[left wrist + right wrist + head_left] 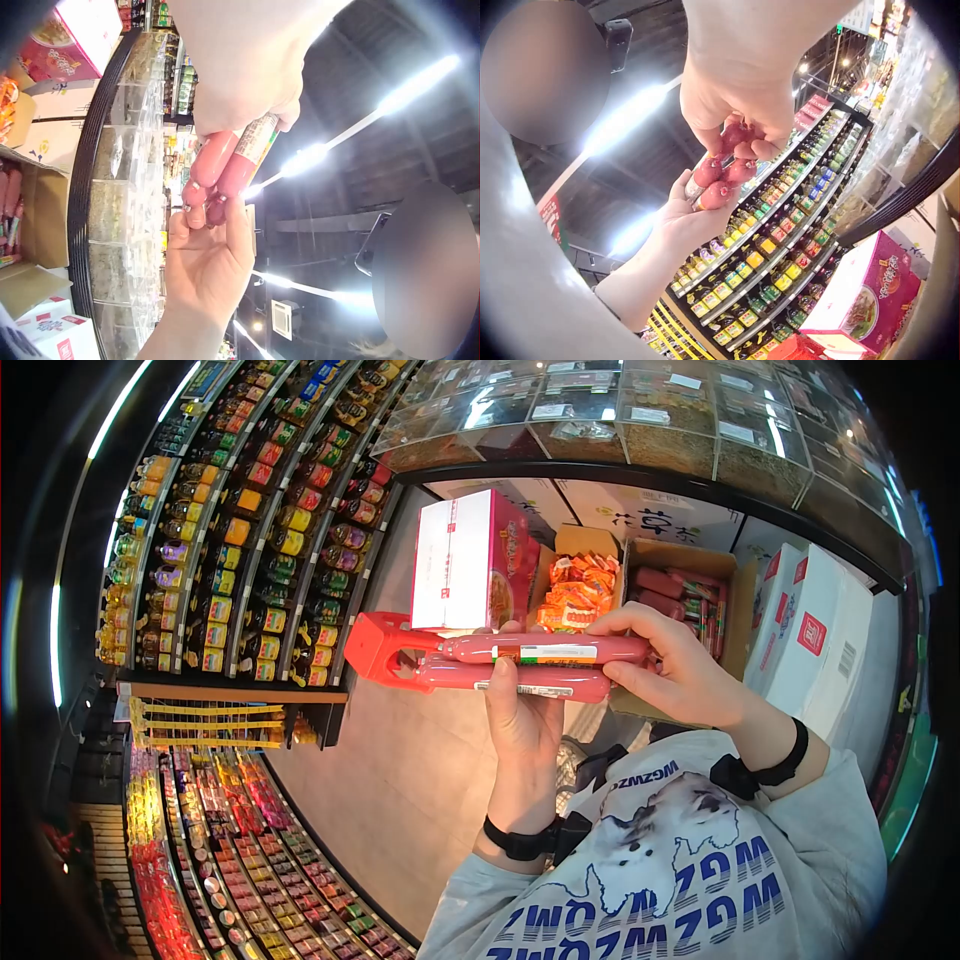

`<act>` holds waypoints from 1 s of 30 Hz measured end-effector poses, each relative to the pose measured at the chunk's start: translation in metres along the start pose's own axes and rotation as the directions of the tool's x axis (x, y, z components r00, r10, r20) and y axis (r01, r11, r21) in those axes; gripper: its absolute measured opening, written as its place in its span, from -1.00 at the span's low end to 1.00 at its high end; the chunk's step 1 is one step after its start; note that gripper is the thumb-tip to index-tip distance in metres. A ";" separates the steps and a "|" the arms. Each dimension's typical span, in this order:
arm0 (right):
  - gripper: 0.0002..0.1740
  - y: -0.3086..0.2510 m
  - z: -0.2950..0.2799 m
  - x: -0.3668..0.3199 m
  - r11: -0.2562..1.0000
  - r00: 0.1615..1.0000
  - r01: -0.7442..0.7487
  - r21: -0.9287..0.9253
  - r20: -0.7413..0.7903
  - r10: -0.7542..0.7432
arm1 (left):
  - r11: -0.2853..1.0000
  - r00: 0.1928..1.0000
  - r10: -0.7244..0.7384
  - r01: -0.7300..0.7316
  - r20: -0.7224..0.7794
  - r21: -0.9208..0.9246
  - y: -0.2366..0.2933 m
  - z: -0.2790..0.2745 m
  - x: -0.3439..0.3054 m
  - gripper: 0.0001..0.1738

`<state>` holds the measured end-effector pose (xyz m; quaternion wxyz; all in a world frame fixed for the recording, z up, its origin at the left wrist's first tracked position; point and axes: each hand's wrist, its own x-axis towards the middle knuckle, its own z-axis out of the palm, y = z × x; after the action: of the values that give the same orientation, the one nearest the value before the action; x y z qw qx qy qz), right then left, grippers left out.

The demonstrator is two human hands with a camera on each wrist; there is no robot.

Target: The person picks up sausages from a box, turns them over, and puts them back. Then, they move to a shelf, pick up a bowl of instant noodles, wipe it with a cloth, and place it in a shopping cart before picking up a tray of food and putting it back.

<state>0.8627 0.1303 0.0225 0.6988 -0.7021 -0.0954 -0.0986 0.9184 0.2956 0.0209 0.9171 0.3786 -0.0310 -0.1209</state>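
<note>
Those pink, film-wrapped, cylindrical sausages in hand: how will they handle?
Pink sausages likely fairly stiff: they lie straight between left hand and right hand. Probably slippery: glossy surface. Loose ones may roll, given round sides.

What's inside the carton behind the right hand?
Pink sausages lie in the carton. The right hand hides part of it; whatever lies beneath the top layer is covered.
</note>
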 end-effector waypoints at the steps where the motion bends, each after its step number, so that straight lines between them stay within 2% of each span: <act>1: -0.65 0.000 -0.002 0.000 1.000 1.000 -0.002 0.001 -0.004 0.002 | 1.000 1.000 -0.030 0.030 -0.007 -0.010 -0.002 -0.004 0.001 -0.49; 9: -0.68 0.004 -0.007 -0.002 0.993 0.994 -0.112 0.047 0.009 0.112 | 0.998 0.998 -0.048 0.050 -0.037 0.040 -0.006 0.007 -0.002 -0.50; 11: -0.68 0.003 -0.008 -0.002 0.992 0.993 -0.116 0.041 0.010 0.116 | 0.997 0.995 -0.063 0.066 -0.074 0.045 -0.007 0.008 -0.003 -0.52; 25: -0.63 0.011 -0.007 -0.006 0.997 0.997 -0.075 0.027 0.012 0.074 | 0.996 0.995 -0.076 0.079 -0.068 0.035 -0.012 0.004 -0.006 -0.53; 27: -0.63 0.006 -0.006 -0.004 0.990 0.994 -0.047 -0.136 0.087 0.059 | 0.995 0.994 -0.089 0.091 -0.057 0.038 -0.014 0.002 -0.007 -0.51; 28: -0.63 0.006 -0.007 -0.004 0.989 0.994 -0.050 -0.137 0.086 0.063 | 0.988 0.991 -0.125 0.129 -0.054 0.082 -0.017 -0.002 -0.006 -0.47; 30: -0.64 0.007 -0.008 -0.001 0.959 0.962 -0.178 -0.219 0.168 0.217 | 0.973 0.984 -0.169 0.176 -0.057 0.150 -0.020 -0.005 -0.005 -0.36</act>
<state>0.8634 0.1219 0.0157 0.6180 -0.7815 -0.0802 0.0302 0.9102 0.2863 0.0033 0.8716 0.4522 0.0128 -0.1891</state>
